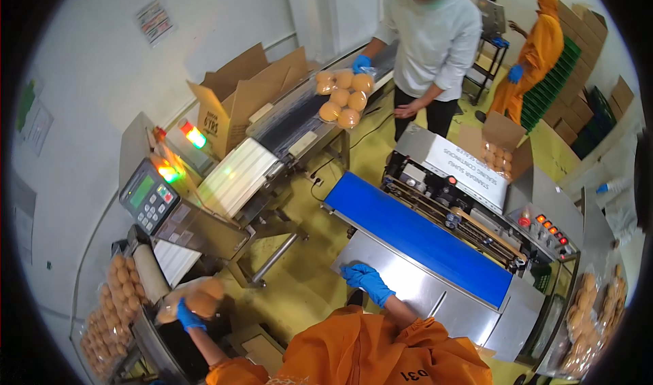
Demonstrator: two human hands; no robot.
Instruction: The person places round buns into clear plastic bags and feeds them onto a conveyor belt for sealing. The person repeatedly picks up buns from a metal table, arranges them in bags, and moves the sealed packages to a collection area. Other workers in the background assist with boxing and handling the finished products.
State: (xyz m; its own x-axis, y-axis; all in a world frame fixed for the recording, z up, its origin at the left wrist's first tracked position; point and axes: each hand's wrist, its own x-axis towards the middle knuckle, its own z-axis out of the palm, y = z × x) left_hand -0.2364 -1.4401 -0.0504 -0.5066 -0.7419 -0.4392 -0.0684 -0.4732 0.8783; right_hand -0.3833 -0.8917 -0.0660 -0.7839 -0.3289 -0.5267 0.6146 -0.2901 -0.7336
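One bagged bun pack (205, 296) in left hand (189, 315); right hand (369, 283) near one belt (422, 235).

So, lettering: the white panel (452, 167) on the machine at right has two dark lines in capitals, upside down from here. The cardboard box (255, 99) at far left has bold dark print, and the wearer's orange garment (367, 347) carries a black number, near side. Print on the wall sheet (155, 23) and the control unit's (149, 198) labels, left, is too tiny to read.
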